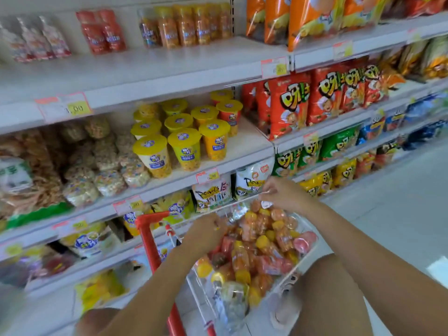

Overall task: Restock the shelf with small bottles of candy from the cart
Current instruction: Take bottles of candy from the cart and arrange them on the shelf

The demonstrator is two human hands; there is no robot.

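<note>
Candy bottles: small, clear, with orange, yellow and red contents, heaped loosely in the basket of the shopping cart. Pile fills the basket nearly to the rim. Cart stands just beside the shelving, red handle nearest the shelves.

Left hand: over the near left part of the pile, fingers curled downward and touching the bottles. Cannot tell whether it grips one; frame blurred here.

Right hand: at the far end of the cart, above the pile, fingertips drawn together on a thin pale strip. What the strip is cannot be made out.

Upper shelf: row of similar bottles, yellow-capped, at the back; two red ones to their left. Front of this shelf bare.

Shelf below: yellow-lidded cups in rows. Right bay: red snack bags, green ones lower down.
</note>
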